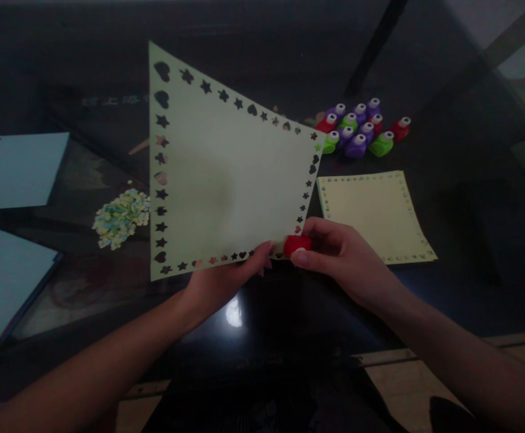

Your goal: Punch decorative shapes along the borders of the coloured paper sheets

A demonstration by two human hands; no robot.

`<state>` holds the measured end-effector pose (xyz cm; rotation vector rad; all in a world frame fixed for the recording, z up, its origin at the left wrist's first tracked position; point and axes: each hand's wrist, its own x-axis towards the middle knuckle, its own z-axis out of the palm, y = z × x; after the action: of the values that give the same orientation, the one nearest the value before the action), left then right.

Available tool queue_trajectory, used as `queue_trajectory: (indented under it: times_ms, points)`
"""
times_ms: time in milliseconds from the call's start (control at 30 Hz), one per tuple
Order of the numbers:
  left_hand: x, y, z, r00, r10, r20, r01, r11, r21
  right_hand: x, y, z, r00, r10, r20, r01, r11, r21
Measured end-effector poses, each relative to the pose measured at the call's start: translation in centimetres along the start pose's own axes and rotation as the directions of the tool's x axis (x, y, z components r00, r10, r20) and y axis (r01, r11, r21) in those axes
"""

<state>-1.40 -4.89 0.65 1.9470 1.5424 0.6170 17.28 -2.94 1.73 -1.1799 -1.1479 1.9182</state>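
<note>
Above the dark worktop, a pale sheet is held tilted; border punching at its lower right corner appears in hand. Next move would call for aligning and squeezing. Left hand pinches the bottom edge. Right hand, fingers curled, grips the red punch there.

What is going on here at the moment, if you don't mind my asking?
A person's left hand holds a pale green sheet by its lower edge, while the right hand grips a red punch at its lower right corner. Hearts, stars and other shaped holes line all four edges. Small paper cut-outs lie heaped to the left; more punches and yellowish punched sheets sit to the right.
</note>
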Motion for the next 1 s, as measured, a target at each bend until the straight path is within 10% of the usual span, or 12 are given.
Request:
queue_trajectory:
  times_ms: [1000]
  points:
    - [-0.43, -0.58, 0.27, 1.0, 0.014, -0.018, -0.014, 1.0, 0.002, -0.05, 0.2, -0.47, 0.999, -0.045, 0.024, 0.046, 0.999, -0.01]
